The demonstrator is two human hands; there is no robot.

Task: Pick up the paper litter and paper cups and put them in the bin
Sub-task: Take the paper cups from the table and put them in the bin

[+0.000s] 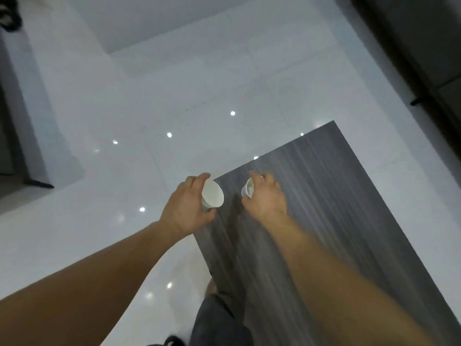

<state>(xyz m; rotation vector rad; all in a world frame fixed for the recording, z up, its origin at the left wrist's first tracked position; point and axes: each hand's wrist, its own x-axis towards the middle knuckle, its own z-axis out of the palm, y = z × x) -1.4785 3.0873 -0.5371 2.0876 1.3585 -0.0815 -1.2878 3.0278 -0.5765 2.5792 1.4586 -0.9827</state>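
Paper cups were seen, two of them, and one was held in each hand. The left cup was white and was tipped so that its open mouth was turned up toward the camera. It was gripped by the left hand, with the fingers curled round its side. It was held by the left corner of the table, partly over the floor. The right cup was white too. It was wrapped by the curled fingers of the right hand, so only its rim and a bit of its inside could be seen. It was held over the table top, near the left cup but not touching it. Whether it was touching the table could not be told.

The table was dark grey with a streaky wood look. A shiny white floor was spread all around it, and small bright lights were mirrored in it. Dark furniture was seen far off at the top right. Grey trousers and a dark shoe were seen at the bottom.
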